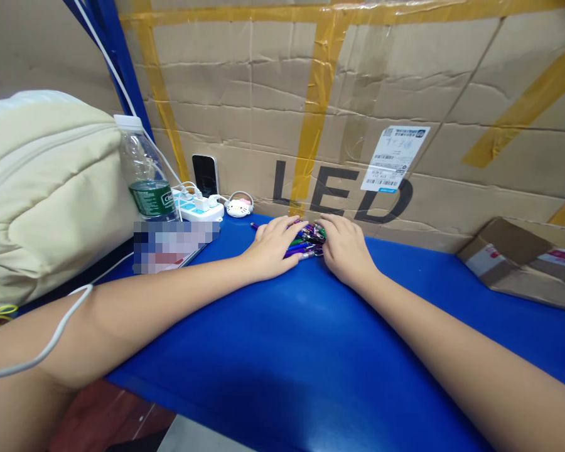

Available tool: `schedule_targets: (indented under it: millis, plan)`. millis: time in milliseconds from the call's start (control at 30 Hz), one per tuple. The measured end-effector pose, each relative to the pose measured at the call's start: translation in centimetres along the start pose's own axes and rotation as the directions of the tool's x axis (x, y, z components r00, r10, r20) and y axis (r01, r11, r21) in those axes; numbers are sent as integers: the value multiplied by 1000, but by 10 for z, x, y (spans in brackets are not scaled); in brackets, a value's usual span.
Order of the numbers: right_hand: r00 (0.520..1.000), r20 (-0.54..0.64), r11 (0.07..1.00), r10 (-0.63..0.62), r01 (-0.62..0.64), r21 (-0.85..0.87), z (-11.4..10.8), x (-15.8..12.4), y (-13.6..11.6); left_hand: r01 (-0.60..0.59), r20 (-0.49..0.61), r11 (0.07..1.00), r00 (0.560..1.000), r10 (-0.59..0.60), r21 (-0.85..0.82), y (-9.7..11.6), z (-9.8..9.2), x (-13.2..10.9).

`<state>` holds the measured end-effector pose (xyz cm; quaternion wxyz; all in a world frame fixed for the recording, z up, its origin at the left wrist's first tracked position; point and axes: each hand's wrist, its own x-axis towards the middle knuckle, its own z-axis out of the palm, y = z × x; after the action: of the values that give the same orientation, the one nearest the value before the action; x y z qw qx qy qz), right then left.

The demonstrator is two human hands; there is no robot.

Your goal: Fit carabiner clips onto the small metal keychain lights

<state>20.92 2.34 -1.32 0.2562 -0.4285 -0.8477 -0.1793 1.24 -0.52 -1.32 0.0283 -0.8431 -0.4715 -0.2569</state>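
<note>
A loose pile of pens [306, 242], purple, blue and green, lies on the blue table [282, 339] near its back edge. My left hand [274, 245] rests over the pile's left side, palm down, its fingers apart and reaching across some pens. On the right side, my right hand [346, 246] touches the ends of the pens with its fingers slightly spread. Neither hand is wrapped round a pen. Part of the pile is hidden under the fingers.
Behind the table stands a large taped cardboard box [263, 81]. To the left are a cream bag [51, 194], a bottle [148, 182], a power strip [198, 210], a phone [206, 174] and a white cat-shaped item [240, 208]. A small carton [527, 270] sits at right.
</note>
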Motion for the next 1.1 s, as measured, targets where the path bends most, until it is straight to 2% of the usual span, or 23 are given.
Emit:
schedule_targets:
  millis: [267, 300, 367, 433, 500, 567, 967, 1100]
  plan:
    - [1000, 3, 997, 18, -18, -71, 0, -1, -5, -6, -13, 998, 1000, 7, 57, 1, 1, -1]
    - [1000, 7, 997, 27, -27, -72, 1, -1, -5, -11, 14, 999, 1000, 10, 48, 1, 0, -1]
    - [997, 70, 999, 29, -26, -40, 2, 0, -3, -25, 145, 999, 989, 22, 22, -1, 1, 1]
    - [976, 218, 999, 4, -14, 41, 3, 1, -2, -39, 293, 999, 955, 35, 6, -2, 1, 2]
    - [938, 346, 992, -21, -23, 124, 4, 2, 0, -49, 368, 999, 929, 41, 13, -3, 1, 4]
    - [925, 381, 986, -17, -47, 160, 4, 2, 1, -52, 364, 998, 930, 41, 21, -3, 1, 4]
    - [939, 343, 984, -31, -31, 176, 7, 2, 3, -78, 325, 997, 943, 69, 15, -4, 1, 3]
    - [951, 305, 986, -52, 1, 165, 3, 2, 0, -123, 272, 992, 956, 110, 31, -5, 3, 3]
